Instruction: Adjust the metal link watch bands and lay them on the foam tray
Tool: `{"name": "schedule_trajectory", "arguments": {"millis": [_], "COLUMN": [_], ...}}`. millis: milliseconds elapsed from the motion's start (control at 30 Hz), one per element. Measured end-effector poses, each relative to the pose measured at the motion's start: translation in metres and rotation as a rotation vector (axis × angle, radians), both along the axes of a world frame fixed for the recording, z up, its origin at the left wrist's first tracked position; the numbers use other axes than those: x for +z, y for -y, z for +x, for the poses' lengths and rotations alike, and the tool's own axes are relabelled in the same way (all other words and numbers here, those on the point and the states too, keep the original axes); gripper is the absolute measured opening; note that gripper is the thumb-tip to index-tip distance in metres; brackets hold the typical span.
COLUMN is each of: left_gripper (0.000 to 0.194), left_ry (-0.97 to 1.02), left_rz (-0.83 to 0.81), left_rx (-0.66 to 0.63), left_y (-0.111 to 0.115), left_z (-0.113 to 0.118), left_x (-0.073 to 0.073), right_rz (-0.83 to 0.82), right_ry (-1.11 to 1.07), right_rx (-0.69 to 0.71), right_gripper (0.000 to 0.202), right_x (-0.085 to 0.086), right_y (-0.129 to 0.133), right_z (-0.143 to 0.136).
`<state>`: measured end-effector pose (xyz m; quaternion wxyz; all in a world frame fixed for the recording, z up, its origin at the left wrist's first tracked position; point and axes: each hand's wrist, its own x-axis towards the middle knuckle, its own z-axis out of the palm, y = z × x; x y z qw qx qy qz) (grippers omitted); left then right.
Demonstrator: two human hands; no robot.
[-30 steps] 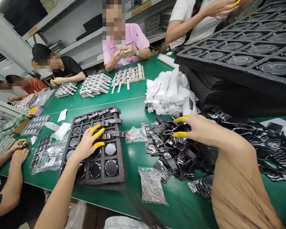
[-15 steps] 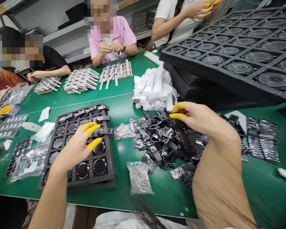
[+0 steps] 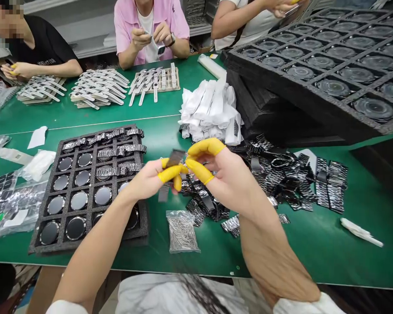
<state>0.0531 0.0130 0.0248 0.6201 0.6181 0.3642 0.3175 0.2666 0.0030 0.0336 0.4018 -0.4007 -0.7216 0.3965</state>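
My left hand (image 3: 152,178) and my right hand (image 3: 219,172), both with yellow finger cots, meet above the middle of the table. Between their fingertips they pinch a black metal watch band (image 3: 176,157), blurred and partly hidden by the fingers. Just beyond and under my right hand lies a heap of black link watch bands (image 3: 281,170). Left of my left hand is a black foam tray (image 3: 91,192) of round watch heads, some at its far side with black bands on them. A clear bag of metal pins (image 3: 182,233) lies in front of the hands.
White wrapped strips (image 3: 209,109) are heaped behind my hands. A stacked black foam tray (image 3: 301,93) of round watch parts rises at the right. White watches (image 3: 100,87) lie in piles across the table, near several co-workers. Plastic packaging (image 3: 19,209) lies at the far left.
My right hand has come left from the heap of bands, and my left hand has moved right off the tray. They now meet on a watch band. The view has tilted down.
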Motion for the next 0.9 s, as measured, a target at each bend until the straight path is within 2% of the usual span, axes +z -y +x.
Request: {"name": "schedule_trajectory", "arguments": {"millis": [67,167,200,267,333,433,600,800,900], "left_gripper": [0.038,0.043,0.045,0.045,0.040,0.033,0.016,0.014,0.014], "left_ry": [0.172,0.280,0.277,0.255,0.239,0.209,0.090,-0.026,-0.026], "left_rz": [-0.139,-0.211,-0.214,-0.185,-0.144,-0.157,-0.203,-0.146,-0.155], "left_rx": [0.190,0.376,0.391,0.378,0.332,0.272,0.226,0.202,0.200], "left_y": [-0.002,-0.003,-0.003,-0.002,-0.001,0.002,0.003,0.002,0.002], "left_z": [-0.005,-0.008,-0.008,-0.007,-0.006,-0.005,-0.004,-0.005,-0.005], "left_x": [-0.006,-0.010,-0.010,-0.010,-0.012,-0.015,-0.022,-0.028,-0.028], "right_rz": [-0.023,-0.039,-0.063,-0.098,-0.135,-0.162,-0.123,-0.188,-0.216], "right_ry": [0.182,0.498,0.585,0.737,0.800,0.763,0.760,0.692,0.563], "right_rx": [0.060,0.390,0.459,0.451,0.400,0.392,0.431,0.450,0.438], "right_gripper": [0.008,0.015,0.016,0.017,0.020,0.022,0.018,0.019,0.016], "right_x": [-0.020,-0.056,-0.068,-0.088,-0.100,-0.103,-0.091,-0.083,-0.080], "right_y": [0.010,0.037,0.047,0.062,0.070,0.069,0.061,0.061,0.058], "right_z": [-0.002,-0.012,-0.017,-0.029,-0.038,-0.040,-0.028,-0.024,-0.015]}}
